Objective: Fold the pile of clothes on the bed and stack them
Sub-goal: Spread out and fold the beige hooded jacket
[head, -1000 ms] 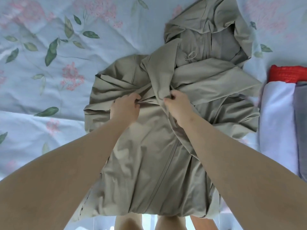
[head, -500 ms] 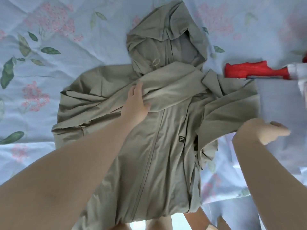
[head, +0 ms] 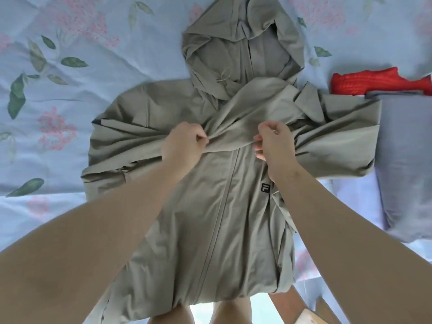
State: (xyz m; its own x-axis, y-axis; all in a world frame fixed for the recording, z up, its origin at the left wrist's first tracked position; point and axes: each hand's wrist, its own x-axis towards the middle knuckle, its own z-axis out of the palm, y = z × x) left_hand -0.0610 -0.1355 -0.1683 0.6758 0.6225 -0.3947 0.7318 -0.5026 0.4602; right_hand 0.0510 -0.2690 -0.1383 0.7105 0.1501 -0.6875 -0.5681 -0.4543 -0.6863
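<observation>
Khaki hooded jacket [head: 222, 206] lies front-up on the bed [head: 70, 113]; left hand [head: 184, 146] and right hand [head: 273, 143] each pinch the sleeve [head: 233, 136] drawn across its chest, likely pulling it taut to flatten the fold; folded stack [head: 409, 160] sits just right.

**Background Items**

A pale blue quilted bedspread [head: 98, 90] fills the background. It is printed with pink flower clusters [head: 55, 129] and dark green leaves [head: 16, 97], and it is creased on the left side. At the bottom edge, the person's bare legs [head: 231, 311] appear, with a bright strip of floor [head: 202, 312] between them. A brown wooden surface [head: 309, 317] occupies the bottom right corner.
</observation>
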